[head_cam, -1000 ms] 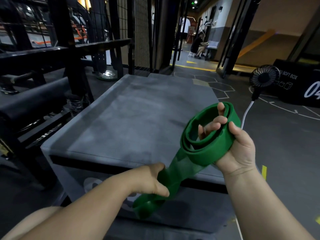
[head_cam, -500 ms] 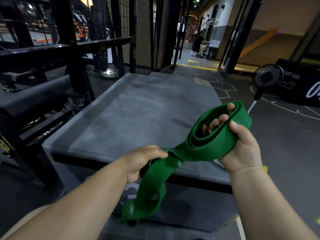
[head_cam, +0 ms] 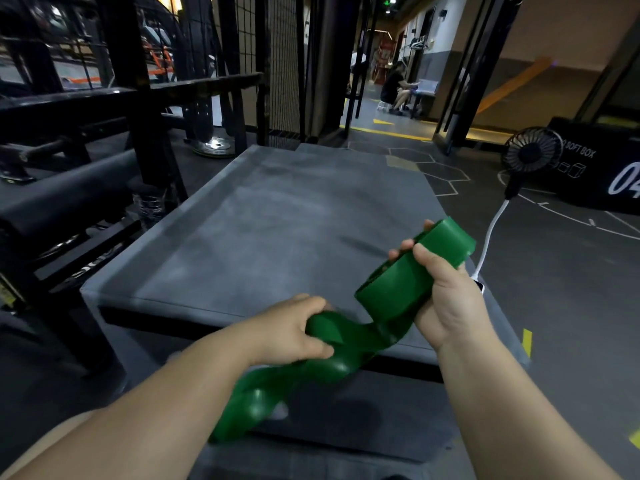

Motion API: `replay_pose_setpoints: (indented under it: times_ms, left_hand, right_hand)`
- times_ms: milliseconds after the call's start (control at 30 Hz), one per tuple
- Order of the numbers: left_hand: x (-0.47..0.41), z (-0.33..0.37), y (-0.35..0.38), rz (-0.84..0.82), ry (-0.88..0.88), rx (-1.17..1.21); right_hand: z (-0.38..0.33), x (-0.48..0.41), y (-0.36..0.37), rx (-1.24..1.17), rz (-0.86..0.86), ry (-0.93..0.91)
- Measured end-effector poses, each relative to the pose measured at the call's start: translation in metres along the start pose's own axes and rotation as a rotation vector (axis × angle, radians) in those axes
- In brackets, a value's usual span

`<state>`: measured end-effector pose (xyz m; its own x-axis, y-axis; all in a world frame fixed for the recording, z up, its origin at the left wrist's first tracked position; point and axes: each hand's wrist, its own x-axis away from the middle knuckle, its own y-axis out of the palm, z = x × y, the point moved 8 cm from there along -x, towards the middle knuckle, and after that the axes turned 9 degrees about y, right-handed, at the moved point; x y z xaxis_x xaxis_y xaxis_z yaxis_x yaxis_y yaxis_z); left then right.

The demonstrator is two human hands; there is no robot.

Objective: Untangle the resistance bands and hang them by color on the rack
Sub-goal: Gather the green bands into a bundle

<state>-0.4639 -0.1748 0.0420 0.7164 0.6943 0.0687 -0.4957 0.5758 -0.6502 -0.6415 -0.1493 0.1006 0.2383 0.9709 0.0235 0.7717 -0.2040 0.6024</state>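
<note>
A wide green resistance band [head_cam: 391, 299] stretches between both my hands above the front edge of a grey padded box. My right hand [head_cam: 446, 299] grips its upper folded loops, thumb on top and fingers curled behind. My left hand [head_cam: 294, 330] grips the twisted middle part lower down. The band's free end [head_cam: 249, 407] hangs below my left hand in front of the box. A black metal rack [head_cam: 131, 98] stands to the left.
The grey padded box [head_cam: 277, 230] fills the middle. On the right floor stand a small black fan [head_cam: 530, 154] with a white cable and a black soft box [head_cam: 602, 168]. A person sits far back in the corridor [head_cam: 394, 88].
My right hand has flattened the band's round coil into a tighter fold. My left hand has slid up along the band and gripped it nearer my right hand.
</note>
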Motion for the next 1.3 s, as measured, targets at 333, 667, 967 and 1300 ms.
replay_pose_setpoints:
  times_ms: [333, 667, 967, 1300]
  left_hand:
    - [0.001, 0.029, -0.013, 0.211, 0.211, -0.074]
    - [0.006, 0.029, -0.033, 0.449, 0.271, 0.057]
    - [-0.003, 0.013, -0.031, 0.422, 0.122, 0.318]
    - [0.001, 0.018, -0.024, 0.267, 0.113, 0.802]
  right_hand:
    - [0.014, -0.002, -0.002, 0.229, 0.03, 0.039]
    - [0.038, 0.01, 0.023, 0.29, -0.164, 0.182]
    - [0.041, 0.017, 0.031, 0.398, -0.326, 0.2]
    - [0.036, 0.014, 0.025, 0.248, -0.218, 0.176]
